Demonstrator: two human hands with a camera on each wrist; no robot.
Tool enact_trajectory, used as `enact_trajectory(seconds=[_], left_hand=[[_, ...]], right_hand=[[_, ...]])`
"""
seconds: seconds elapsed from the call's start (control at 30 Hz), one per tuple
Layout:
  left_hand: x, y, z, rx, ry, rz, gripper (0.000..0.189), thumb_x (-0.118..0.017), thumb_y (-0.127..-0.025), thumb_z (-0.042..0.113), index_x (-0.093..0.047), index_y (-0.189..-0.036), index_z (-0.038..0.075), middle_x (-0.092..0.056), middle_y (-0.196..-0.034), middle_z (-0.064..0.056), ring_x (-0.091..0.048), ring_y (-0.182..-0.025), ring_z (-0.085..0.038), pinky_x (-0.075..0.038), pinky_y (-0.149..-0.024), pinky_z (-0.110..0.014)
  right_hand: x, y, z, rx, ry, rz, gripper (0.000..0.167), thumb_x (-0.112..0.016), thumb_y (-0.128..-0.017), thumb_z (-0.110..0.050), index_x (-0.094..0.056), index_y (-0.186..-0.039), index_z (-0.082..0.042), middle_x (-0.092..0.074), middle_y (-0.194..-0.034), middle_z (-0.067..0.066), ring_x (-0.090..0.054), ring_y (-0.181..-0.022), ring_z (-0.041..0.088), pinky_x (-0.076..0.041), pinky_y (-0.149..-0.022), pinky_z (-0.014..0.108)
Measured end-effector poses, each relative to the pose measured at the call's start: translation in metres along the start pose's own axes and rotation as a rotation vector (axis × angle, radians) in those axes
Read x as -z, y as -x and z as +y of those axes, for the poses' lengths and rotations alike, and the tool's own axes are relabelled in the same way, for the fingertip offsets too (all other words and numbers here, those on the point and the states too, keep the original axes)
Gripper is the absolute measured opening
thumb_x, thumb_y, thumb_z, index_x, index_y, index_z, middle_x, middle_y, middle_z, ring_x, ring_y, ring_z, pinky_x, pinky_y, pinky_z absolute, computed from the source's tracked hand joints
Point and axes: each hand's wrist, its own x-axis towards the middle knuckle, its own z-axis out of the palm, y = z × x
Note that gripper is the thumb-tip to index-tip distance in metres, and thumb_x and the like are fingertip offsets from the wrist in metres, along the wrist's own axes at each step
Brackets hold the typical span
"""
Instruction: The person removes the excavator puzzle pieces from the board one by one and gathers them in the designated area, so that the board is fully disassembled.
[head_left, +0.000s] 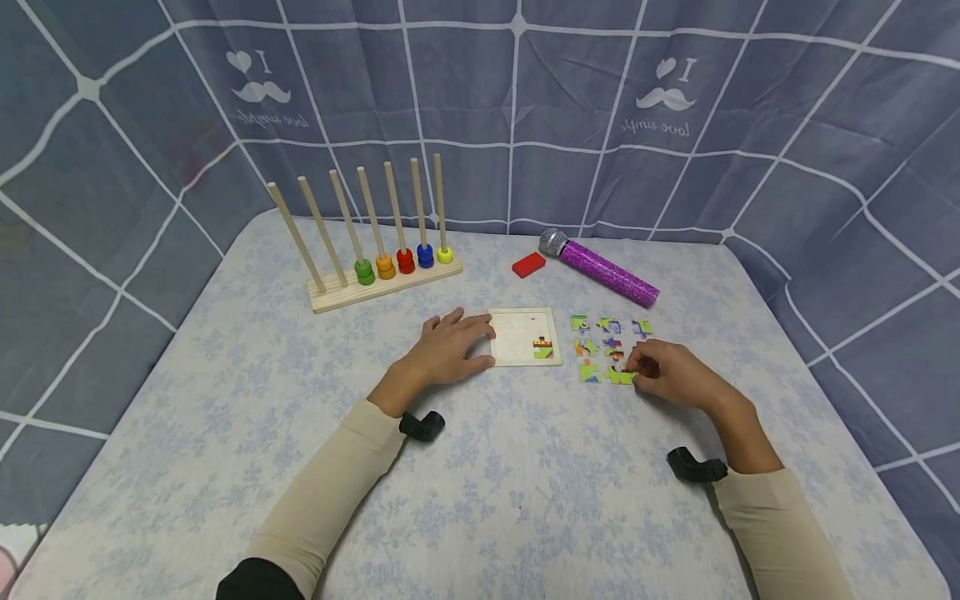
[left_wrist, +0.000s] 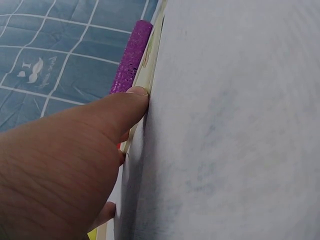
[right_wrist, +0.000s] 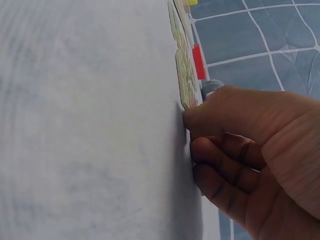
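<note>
My left hand [head_left: 450,348] lies at the left side of a shallow wooden puzzle tray [head_left: 517,313], its fingers spread and the thumb at the near left corner. In the left wrist view the thumb [left_wrist: 127,107] presses against the tray's edge. One green, yellow and red puzzle piece [head_left: 543,352] sits in the tray's near right corner. To the right of the tray, several colourful puzzle pieces [head_left: 589,372] lie in rows. My right hand [head_left: 675,375], fingers curled, pinches at a piece at the right end of the near row; the fingers mostly hide it.
A wooden peg stand [head_left: 386,286] with coloured rings and tall pegs stands at the back left. Behind the tray lie a red block [head_left: 528,265] and a glittery purple microphone [head_left: 607,271]. A grey-blue curtain [head_left: 480,100] with white lines borders the table [head_left: 495,483].
</note>
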Motion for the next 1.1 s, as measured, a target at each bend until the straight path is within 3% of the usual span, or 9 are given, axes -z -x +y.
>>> enact_trajectory(seconds=[0.33,0.6,0.83,1.0,1.1], left_hand=[[-0.001,0.001,0.001,0.006,0.007,-0.001,0.040,-0.062,-0.100,0.045,-0.058,-0.134,0.024,-0.036,-0.161,-0.001,-0.021,-0.149,-0.042,-0.016,-0.111,-0.068],[0.000,0.000,0.003,-0.006,0.009,0.001,0.041,-0.061,-0.101,0.045,-0.057,-0.135,0.023,-0.035,-0.161,-0.002,-0.021,-0.149,-0.043,-0.016,-0.112,-0.068],[0.001,0.000,0.002,0.014,0.002,-0.009,0.041,-0.061,-0.101,0.046,-0.057,-0.135,0.024,-0.035,-0.162,-0.001,-0.020,-0.149,-0.042,-0.015,-0.112,-0.067],[0.002,0.002,0.001,0.021,0.004,-0.016,0.041,-0.061,-0.101,0.046,-0.057,-0.135,0.025,-0.034,-0.162,0.000,-0.020,-0.149,-0.041,-0.016,-0.112,-0.067],[0.002,0.001,0.002,0.012,0.007,-0.014,0.041,-0.060,-0.101,0.046,-0.057,-0.135,0.025,-0.034,-0.162,0.000,-0.020,-0.149,-0.041,-0.016,-0.112,-0.068]], right_hand=[[-0.001,0.000,0.000,-0.020,0.006,0.022,0.013,-0.073,-0.089,0.002,-0.067,-0.098,-0.005,-0.061,-0.090,-0.002,-0.058,-0.080,0.014,-0.051,-0.069,0.033],[-0.002,-0.013,-0.014,0.024,0.046,0.084,0.016,-0.071,-0.094,-0.003,-0.068,-0.109,-0.001,-0.066,-0.099,0.004,-0.062,-0.090,0.021,-0.053,-0.078,0.044],[-0.007,-0.052,-0.046,0.111,0.016,-0.008,0.026,-0.071,-0.095,-0.007,-0.066,-0.119,0.003,-0.066,-0.109,0.012,-0.064,-0.099,0.028,-0.053,-0.084,0.049],[-0.020,-0.089,-0.066,0.110,0.054,-0.115,0.036,-0.073,-0.094,-0.009,-0.066,-0.127,0.003,-0.064,-0.114,0.014,-0.061,-0.099,0.026,-0.051,-0.085,0.044],[-0.025,-0.104,-0.072,0.092,0.100,-0.151,0.035,-0.074,-0.092,-0.006,-0.069,-0.125,0.002,-0.063,-0.112,0.014,-0.058,-0.094,0.024,-0.051,-0.083,0.040]])
